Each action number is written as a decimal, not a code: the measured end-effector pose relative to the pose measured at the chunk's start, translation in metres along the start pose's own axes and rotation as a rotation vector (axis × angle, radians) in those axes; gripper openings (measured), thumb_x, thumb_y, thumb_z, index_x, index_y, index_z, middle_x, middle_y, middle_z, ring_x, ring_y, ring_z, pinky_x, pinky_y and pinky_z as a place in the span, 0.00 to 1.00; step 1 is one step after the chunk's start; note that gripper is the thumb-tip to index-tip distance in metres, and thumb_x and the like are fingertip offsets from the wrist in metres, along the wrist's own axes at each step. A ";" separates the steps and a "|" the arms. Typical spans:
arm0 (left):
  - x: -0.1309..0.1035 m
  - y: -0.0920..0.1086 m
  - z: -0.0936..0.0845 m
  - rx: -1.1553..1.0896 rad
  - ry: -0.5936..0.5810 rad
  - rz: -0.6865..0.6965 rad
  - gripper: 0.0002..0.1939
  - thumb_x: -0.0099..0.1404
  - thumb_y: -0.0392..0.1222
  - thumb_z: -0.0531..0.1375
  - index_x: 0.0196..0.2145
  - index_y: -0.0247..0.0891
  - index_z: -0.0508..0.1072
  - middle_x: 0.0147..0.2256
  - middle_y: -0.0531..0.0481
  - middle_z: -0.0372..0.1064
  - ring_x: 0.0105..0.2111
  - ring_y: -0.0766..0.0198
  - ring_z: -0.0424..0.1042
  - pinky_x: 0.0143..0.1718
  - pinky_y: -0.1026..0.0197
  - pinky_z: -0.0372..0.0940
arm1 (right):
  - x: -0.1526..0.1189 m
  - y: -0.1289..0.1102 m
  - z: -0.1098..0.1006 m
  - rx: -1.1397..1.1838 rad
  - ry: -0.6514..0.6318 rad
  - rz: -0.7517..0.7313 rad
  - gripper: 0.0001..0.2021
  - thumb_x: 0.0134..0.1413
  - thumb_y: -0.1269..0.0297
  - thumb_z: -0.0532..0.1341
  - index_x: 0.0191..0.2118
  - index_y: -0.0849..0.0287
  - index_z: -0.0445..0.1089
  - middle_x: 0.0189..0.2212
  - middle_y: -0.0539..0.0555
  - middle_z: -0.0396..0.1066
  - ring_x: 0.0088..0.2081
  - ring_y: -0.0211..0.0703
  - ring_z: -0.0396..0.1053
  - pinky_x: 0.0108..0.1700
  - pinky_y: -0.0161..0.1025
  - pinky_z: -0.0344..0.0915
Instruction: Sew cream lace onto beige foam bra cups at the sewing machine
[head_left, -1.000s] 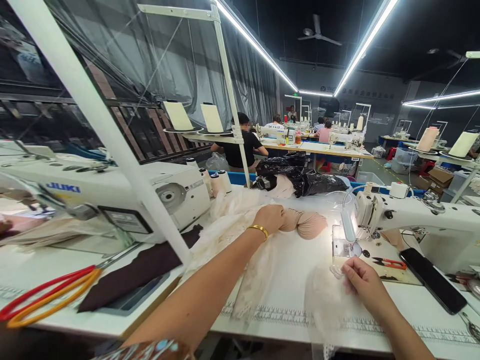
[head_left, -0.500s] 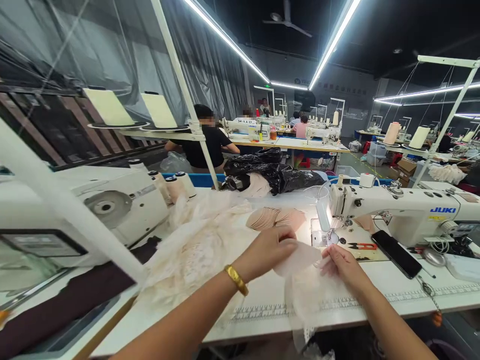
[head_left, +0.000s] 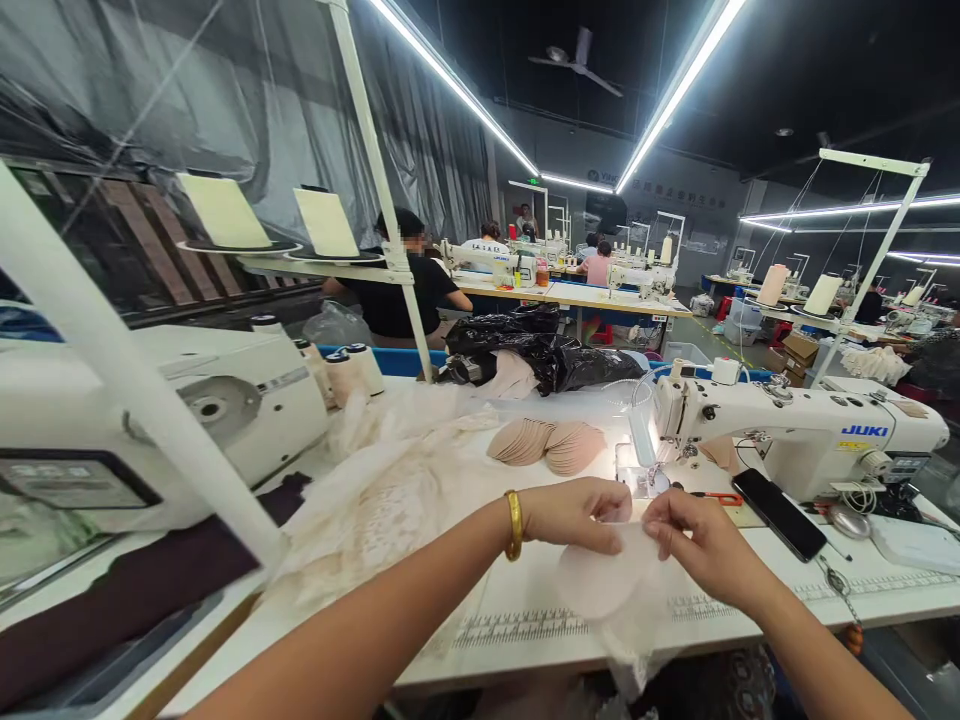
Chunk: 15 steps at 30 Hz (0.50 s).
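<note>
In the head view, my left hand (head_left: 581, 512), a gold bangle (head_left: 514, 525) on its wrist, is closed on a pale, rounded fabric piece (head_left: 600, 585). My right hand (head_left: 694, 540) pinches the upper right edge of that piece, fingertips close to the left ones. Sheer, whitish fabric (head_left: 634, 640) hangs below it over the table's front edge. Just beyond the hands is the lit needle area of a white sewing machine (head_left: 780, 420). Behind the left hand lie two fanned stacks of beige-pink cup-shaped pieces (head_left: 517, 442).
Crumpled cream lace fabric (head_left: 382, 500) covers the left of the table. Right of the hands lie red-handled snips (head_left: 724, 498) and a black phone (head_left: 780, 515). Thread cones (head_left: 360, 368), black plastic bags (head_left: 555, 350) and a second machine (head_left: 210, 410) stand around. Another person (head_left: 397, 290) sits ahead.
My left hand has moved right and slightly down, closer to my right hand. The rounded piece now hangs lower, below both hands. The view has shifted slightly.
</note>
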<state>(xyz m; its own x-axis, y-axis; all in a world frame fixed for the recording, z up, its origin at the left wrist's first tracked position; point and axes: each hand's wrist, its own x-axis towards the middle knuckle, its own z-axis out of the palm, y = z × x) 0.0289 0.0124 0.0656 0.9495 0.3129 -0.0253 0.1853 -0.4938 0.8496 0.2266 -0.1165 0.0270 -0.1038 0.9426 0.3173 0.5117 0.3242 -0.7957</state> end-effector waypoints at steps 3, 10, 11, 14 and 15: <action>-0.006 0.001 -0.006 0.080 0.208 0.011 0.13 0.57 0.46 0.63 0.26 0.41 0.62 0.24 0.58 0.59 0.25 0.65 0.59 0.25 0.65 0.52 | 0.009 -0.002 -0.006 -0.323 0.197 -0.234 0.11 0.69 0.60 0.56 0.38 0.54 0.74 0.29 0.53 0.75 0.31 0.45 0.72 0.35 0.41 0.66; -0.024 -0.029 0.002 0.969 0.658 0.290 0.12 0.68 0.32 0.51 0.28 0.40 0.67 0.24 0.52 0.63 0.25 0.61 0.60 0.34 0.56 0.56 | 0.032 0.045 0.023 -0.590 0.222 -0.457 0.16 0.72 0.70 0.49 0.49 0.52 0.75 0.48 0.58 0.79 0.46 0.48 0.75 0.46 0.45 0.69; -0.027 -0.039 0.008 1.064 0.603 0.261 0.13 0.70 0.31 0.50 0.28 0.40 0.68 0.25 0.51 0.66 0.25 0.61 0.62 0.35 0.55 0.57 | 0.033 0.055 0.027 -0.602 0.180 -0.457 0.16 0.71 0.70 0.50 0.46 0.52 0.75 0.46 0.57 0.80 0.43 0.47 0.75 0.44 0.43 0.68; -0.035 -0.062 0.027 1.203 0.404 0.091 0.11 0.69 0.41 0.60 0.28 0.39 0.70 0.28 0.49 0.70 0.27 0.57 0.68 0.32 0.54 0.57 | 0.031 0.079 0.032 -0.600 0.062 -0.464 0.15 0.71 0.69 0.52 0.37 0.52 0.75 0.38 0.53 0.80 0.35 0.44 0.73 0.38 0.40 0.65; -0.036 -0.066 0.033 1.219 0.367 0.072 0.13 0.68 0.45 0.62 0.28 0.39 0.70 0.28 0.48 0.71 0.27 0.56 0.68 0.31 0.54 0.57 | 0.029 0.085 0.032 -0.595 0.027 -0.464 0.15 0.71 0.69 0.52 0.36 0.52 0.75 0.37 0.53 0.80 0.34 0.44 0.72 0.38 0.39 0.65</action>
<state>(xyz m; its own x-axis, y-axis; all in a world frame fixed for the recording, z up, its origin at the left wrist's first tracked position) -0.0090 0.0075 -0.0068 0.8777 0.3630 0.3127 0.4331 -0.8803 -0.1938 0.2402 -0.0590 -0.0476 -0.4039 0.7147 0.5710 0.7954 0.5827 -0.1668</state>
